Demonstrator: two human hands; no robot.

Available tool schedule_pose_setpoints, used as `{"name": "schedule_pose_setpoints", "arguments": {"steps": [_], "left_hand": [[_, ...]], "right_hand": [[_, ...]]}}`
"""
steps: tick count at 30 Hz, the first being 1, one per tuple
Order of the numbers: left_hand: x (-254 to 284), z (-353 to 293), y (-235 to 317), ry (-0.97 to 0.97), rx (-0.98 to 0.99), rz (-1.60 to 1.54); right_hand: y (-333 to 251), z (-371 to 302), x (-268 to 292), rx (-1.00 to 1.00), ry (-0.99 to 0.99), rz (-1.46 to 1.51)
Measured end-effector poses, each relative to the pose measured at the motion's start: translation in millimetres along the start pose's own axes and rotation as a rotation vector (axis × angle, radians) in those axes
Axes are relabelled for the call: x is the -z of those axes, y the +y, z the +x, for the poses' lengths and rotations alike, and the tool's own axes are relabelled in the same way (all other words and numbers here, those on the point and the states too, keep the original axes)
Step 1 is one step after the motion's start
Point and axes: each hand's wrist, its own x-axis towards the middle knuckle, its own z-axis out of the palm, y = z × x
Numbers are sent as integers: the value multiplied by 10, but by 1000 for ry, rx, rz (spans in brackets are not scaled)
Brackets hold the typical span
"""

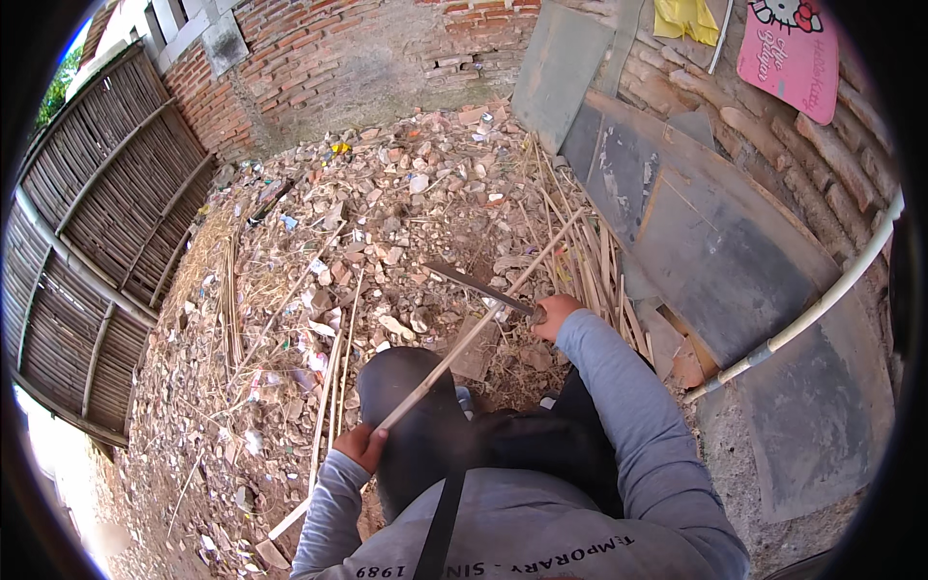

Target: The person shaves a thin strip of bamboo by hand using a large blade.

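A long pale bamboo strip (pixel 435 374) runs slantwise over my bent left knee, from the lower left up toward the middle right. My left hand (pixel 361 448) is closed around its lower part, and the strip's near end sticks out past my forearm. In my right hand (pixel 558 316) is a machete (pixel 476 284), gripped by its handle. The dark blade points left and away from me and crosses the strip beyond my knee. Whether its edge touches the strip, I cannot tell.
Rubble (pixel 387 203) and litter cover the ground. More bamboo strips (pixel 580 251) lie at the right, others (pixel 333 387) left of my knee. Dark boards (pixel 715 242) lean on a brick wall at the right, near a white pipe (pixel 822 314). A bamboo fence (pixel 97 213) stands left.
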Motion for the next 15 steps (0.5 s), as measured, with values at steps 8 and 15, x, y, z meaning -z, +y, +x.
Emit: {"name": "schedule_pose_setpoints", "arguments": {"steps": [8,15], "left_hand": [[-15,-6,-25,28,-14,-35],[-14,-2,22,54,-8,-20]], "right_hand": [[-191,-169,10,188,-53,-57],[-28,-5,20,20,-18,3]]}}
